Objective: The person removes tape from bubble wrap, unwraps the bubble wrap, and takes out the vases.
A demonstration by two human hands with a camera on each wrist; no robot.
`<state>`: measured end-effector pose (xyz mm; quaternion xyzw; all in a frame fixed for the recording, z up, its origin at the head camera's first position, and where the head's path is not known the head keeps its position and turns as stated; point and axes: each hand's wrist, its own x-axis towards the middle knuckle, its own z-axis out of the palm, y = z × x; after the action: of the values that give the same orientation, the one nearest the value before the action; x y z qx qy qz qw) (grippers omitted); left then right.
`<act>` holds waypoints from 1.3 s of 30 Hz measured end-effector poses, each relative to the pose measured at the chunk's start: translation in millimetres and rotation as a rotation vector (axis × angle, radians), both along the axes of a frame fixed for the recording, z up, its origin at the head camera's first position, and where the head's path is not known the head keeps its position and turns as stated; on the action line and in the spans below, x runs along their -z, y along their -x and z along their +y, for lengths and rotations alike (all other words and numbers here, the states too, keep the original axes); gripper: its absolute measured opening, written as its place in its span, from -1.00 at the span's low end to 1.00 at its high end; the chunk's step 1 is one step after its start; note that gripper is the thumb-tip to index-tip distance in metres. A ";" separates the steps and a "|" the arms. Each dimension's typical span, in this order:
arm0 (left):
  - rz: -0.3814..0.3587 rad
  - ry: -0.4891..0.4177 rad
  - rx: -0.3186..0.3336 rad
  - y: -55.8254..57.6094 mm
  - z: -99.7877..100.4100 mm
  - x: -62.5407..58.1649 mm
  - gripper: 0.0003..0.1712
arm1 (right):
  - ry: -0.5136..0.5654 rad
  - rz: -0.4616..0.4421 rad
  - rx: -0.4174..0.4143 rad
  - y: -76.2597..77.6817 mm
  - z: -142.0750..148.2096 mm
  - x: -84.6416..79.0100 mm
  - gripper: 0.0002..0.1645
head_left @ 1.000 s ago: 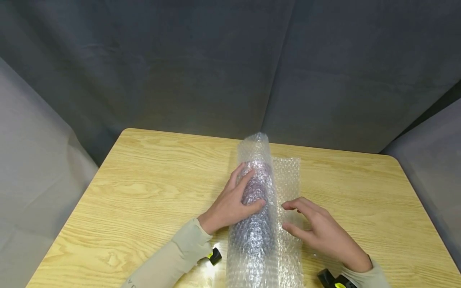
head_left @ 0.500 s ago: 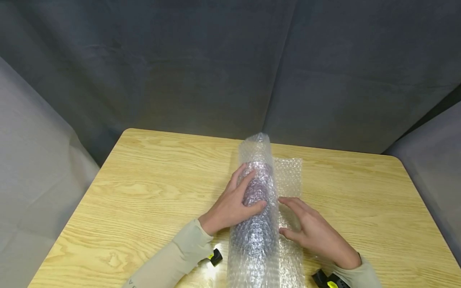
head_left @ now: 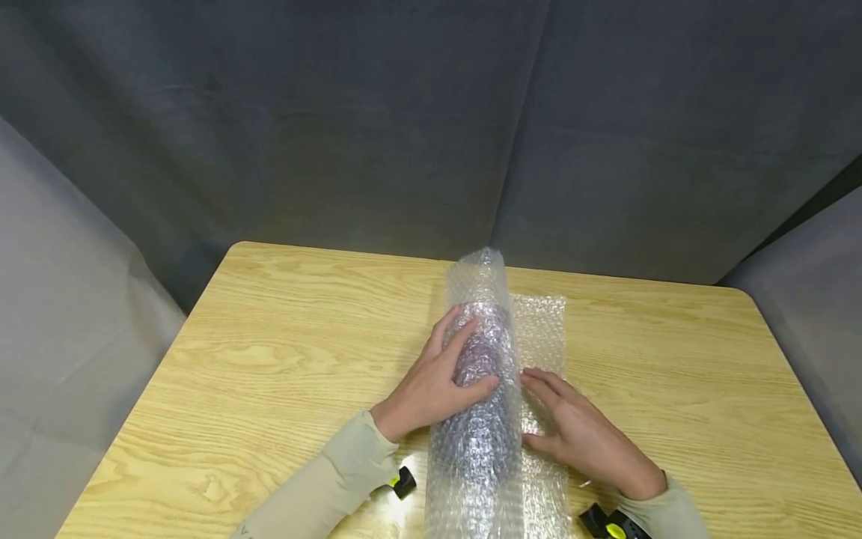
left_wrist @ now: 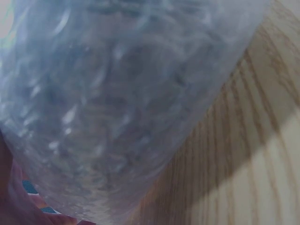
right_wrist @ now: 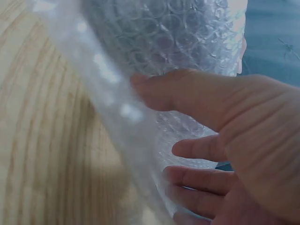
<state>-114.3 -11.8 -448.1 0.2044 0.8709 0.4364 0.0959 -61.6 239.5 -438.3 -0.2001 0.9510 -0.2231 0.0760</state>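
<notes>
A bubble-wrap roll (head_left: 480, 442) lies lengthwise on the table, wound around something purplish and dark that shows only blurrily through the layers. To its right a flat flap of bubble wrap (head_left: 541, 322) is spread on the wood. My left hand (head_left: 431, 382) rests on the roll's upper left side, fingers spread and thumb reaching across the top. From the right, my right hand (head_left: 579, 430) touches the roll's side, thumb and fingers apart above the flap. In the right wrist view the thumb (right_wrist: 187, 91) lies against the wrap. Wrapped plastic (left_wrist: 117, 93) fills most of the left wrist view.
The wooden table (head_left: 222, 359) extends to both sides of the roll. Dark grey cloth (head_left: 377, 127) hangs behind its far edge, with paler cloth (head_left: 60, 337) at the left side. Black wrist mounts (head_left: 404, 483) sit under the sleeves.
My right hand has moved left, from above the flap to the roll's right side. The left hand stays on the roll, which has barely shifted.
</notes>
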 end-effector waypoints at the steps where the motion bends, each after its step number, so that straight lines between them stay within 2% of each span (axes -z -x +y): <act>1: -0.003 -0.001 0.000 -0.2 -0.3 0.0 0.09 | 0.003 -0.012 -0.001 -0.2 -0.3 1.2 0.10; 13: -0.004 0.006 0.005 -2.1 -2.3 -0.4 0.10 | 0.004 -0.093 -0.032 -3.6 -1.0 10.2 0.23; 27: -0.008 0.002 0.015 0.4 -4.3 0.1 0.09 | 0.012 -0.124 -0.032 -2.3 -1.0 16.6 0.14; 32: -0.027 -0.003 0.003 0.2 -9.1 3.5 0.07 | 0.012 -0.125 -0.037 -1.4 -3.6 19.5 0.12; 39: -0.017 -0.001 -0.007 1.4 -16.2 8.9 0.06 | 0.014 -0.128 -0.047 1.6 -6.5 22.8 0.11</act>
<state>-115.7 -28.0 -456.9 0.1978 0.8707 0.4387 0.1015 -63.2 233.0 -461.0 -0.2081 0.9376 -0.2405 0.1403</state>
